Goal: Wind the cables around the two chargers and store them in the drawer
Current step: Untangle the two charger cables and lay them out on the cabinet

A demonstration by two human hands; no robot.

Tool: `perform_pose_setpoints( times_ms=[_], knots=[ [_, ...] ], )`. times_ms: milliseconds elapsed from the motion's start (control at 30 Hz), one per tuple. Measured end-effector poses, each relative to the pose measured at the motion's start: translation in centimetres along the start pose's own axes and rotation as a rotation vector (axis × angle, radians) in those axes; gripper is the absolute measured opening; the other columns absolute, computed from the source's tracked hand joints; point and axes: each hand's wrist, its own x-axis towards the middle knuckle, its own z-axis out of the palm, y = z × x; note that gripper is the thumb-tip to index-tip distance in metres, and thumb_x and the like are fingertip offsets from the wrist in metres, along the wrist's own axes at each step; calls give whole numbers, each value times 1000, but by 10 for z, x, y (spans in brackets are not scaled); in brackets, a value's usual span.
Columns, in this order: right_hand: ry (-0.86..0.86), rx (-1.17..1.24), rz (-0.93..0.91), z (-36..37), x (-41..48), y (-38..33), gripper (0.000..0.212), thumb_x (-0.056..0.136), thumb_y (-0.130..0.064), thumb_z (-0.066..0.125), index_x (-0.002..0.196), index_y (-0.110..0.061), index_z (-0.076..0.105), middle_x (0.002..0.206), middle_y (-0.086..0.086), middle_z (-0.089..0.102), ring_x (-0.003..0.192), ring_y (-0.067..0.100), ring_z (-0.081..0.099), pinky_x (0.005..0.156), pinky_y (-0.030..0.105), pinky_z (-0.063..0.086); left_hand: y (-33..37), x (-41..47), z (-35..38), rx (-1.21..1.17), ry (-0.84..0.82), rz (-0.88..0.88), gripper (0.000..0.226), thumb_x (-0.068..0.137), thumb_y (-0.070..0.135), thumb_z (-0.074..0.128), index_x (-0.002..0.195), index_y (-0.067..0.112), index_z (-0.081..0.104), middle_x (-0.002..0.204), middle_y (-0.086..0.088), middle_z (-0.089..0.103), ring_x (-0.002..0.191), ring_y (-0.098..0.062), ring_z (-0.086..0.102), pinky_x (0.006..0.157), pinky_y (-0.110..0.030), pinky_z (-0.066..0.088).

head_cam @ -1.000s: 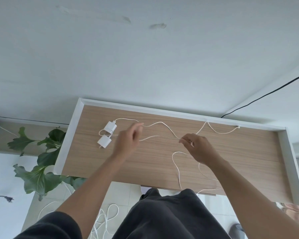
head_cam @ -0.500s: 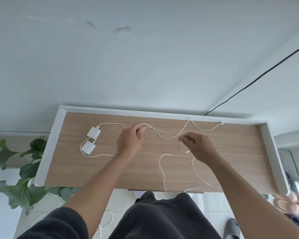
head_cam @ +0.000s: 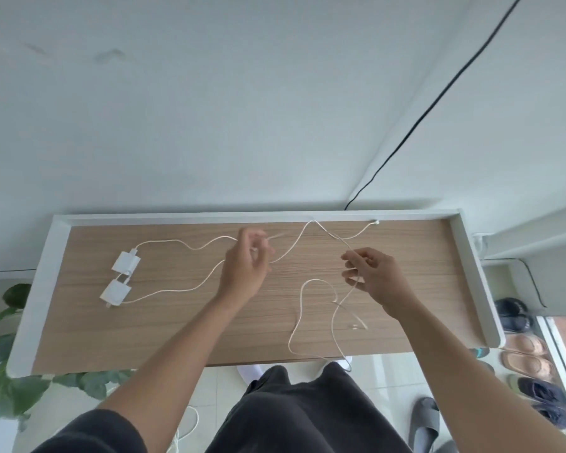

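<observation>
Two white chargers lie side by side at the left of the wooden desktop (head_cam: 177, 328): the far charger (head_cam: 126, 261) and the near charger (head_cam: 115, 293). Thin white cables run right from both and tangle across the middle. My left hand (head_cam: 245, 263) pinches a cable near the desk's centre, lifted off the wood. My right hand (head_cam: 371, 276) pinches another stretch of cable (head_cam: 347, 246) further right. Below it a loose cable loop (head_cam: 299, 308) trails to the front edge, with a plug end (head_cam: 356, 325) lying on the wood. No drawer is visible.
The desk has a raised white rim (head_cam: 43, 266) on the back and sides, against a white wall. A black wire (head_cam: 438, 93) runs down the wall corner. A leafy plant (head_cam: 7, 387) stands lower left; several shoes and slippers (head_cam: 523, 354) line the floor at right.
Both hands have lifted and spread apart, drawing the cables taut between them. The view has shifted, so the desk sits lower and more centred in frame.
</observation>
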Motion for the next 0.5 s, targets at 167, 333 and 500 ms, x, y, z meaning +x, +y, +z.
perform_pose_setpoints(
  times_ms=[167, 333, 500],
  knots=[
    [-61, 192, 56, -12, 7, -1, 25, 110, -18, 67, 113, 4, 76, 97, 12, 70, 90, 26, 76, 98, 49, 66, 40, -41, 73, -40, -580, -73, 42, 106, 64, 54, 136, 34, 61, 130, 20, 75, 123, 2, 68, 107, -32, 53],
    [-79, 140, -15, -36, 19, 2, 24, 111, -24, 65, 110, -3, 77, 90, 7, 63, 67, 18, 71, 83, 40, 69, 54, -60, 117, -10, -709, -98, 29, 108, 56, 56, 112, 31, 71, 97, 6, 81, 89, -6, 73, 89, -32, 56],
    [-2, -69, -124, -68, 34, 8, 21, 109, -37, 67, 102, -25, 83, 82, -2, 58, 59, 16, 46, 65, 37, 48, 22, -59, 115, 350, -683, -106, 31, 107, 42, 56, 80, 26, 59, 72, 7, 60, 62, -20, 55, 62, -34, 38]
  ],
)
